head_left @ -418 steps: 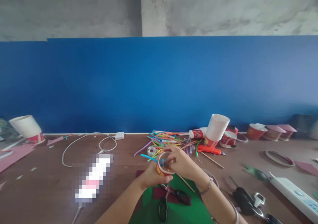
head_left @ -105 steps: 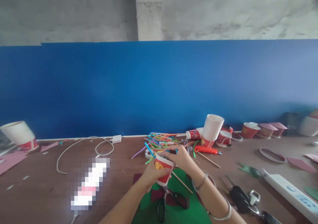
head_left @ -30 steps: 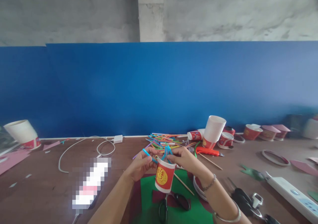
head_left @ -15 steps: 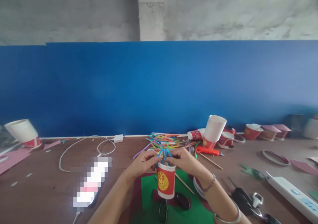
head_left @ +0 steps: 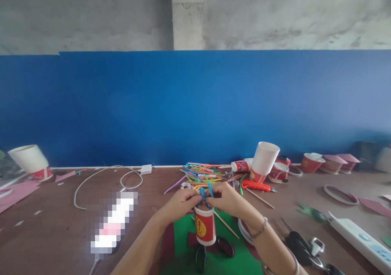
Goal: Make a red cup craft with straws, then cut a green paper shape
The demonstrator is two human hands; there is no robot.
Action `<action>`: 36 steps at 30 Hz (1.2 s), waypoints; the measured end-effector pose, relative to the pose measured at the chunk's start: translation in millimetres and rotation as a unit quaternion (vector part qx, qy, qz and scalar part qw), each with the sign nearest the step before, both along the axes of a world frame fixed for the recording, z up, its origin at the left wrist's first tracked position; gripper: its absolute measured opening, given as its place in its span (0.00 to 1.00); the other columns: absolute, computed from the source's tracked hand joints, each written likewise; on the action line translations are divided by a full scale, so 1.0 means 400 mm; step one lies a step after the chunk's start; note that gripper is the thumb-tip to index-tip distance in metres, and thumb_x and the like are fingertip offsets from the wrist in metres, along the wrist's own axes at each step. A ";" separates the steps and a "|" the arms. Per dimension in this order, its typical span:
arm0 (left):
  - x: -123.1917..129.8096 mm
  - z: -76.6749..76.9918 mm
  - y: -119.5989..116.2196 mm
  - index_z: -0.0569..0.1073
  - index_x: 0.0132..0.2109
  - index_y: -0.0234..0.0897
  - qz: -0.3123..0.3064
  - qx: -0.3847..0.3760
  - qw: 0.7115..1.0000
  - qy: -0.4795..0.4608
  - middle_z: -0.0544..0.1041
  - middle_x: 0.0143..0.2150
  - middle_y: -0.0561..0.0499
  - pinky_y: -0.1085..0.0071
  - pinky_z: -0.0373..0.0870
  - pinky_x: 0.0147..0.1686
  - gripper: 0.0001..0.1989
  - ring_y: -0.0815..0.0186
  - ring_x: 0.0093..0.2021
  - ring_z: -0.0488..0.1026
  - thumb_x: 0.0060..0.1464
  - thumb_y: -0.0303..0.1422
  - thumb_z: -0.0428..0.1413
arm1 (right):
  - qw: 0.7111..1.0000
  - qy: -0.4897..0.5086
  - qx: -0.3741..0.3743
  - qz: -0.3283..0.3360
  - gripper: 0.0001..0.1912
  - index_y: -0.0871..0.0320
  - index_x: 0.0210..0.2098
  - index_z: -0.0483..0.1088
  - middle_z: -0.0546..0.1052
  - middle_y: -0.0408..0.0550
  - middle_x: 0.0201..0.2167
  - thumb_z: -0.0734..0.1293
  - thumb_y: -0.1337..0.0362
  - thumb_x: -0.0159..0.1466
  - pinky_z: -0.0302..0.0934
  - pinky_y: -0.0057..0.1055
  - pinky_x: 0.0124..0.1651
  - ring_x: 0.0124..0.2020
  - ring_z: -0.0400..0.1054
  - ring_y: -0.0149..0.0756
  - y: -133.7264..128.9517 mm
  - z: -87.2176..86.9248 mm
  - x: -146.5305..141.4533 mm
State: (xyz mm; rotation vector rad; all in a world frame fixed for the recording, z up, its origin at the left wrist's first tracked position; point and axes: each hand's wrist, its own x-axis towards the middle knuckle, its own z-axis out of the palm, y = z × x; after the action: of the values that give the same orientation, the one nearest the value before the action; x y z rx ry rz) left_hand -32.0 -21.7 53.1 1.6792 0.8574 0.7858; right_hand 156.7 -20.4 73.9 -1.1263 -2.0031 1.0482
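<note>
A red paper cup (head_left: 205, 227) with a white rim and a yellow emblem hangs in the middle, tilted slightly, over a green sheet. Blue straws (head_left: 203, 193) rise in bent loops from the cup's top. My left hand (head_left: 187, 201), closed, pinches them from the left just above the rim. On the other side my right hand (head_left: 220, 195) has its fingertips closed on the blue straws too. Fingers hide the exact place where the straws meet the cup.
Scissors (head_left: 200, 258) lie on the green sheet (head_left: 238, 262) below the cup. Behind my hands is a pile of coloured straws (head_left: 201, 172). Stacked cups (head_left: 264, 161) and an orange utility knife (head_left: 255, 185) are right; a lit phone (head_left: 113, 222) is left; a power strip (head_left: 357, 236) is far right.
My fingers have come closer together over the cup, and the blue straws are bent inward between them. The cup has turned and tilted a little, its emblem shifting.
</note>
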 end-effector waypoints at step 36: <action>-0.006 0.055 -0.034 0.74 0.33 0.34 -0.057 0.096 0.993 0.032 0.70 0.30 0.49 0.73 0.61 0.34 0.18 0.66 0.32 0.66 0.57 0.42 0.47 | 0.966 0.085 -0.228 0.087 0.14 0.63 0.32 0.72 0.76 0.44 0.25 0.73 0.65 0.46 0.55 0.19 0.17 0.19 0.67 0.25 -0.016 0.041 0.017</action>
State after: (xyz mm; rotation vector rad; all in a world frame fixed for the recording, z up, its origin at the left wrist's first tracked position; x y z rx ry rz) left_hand -34.3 -35.5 75.0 1.9135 0.7418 0.7590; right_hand 163.6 -26.8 90.1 -1.0486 -1.7954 1.6996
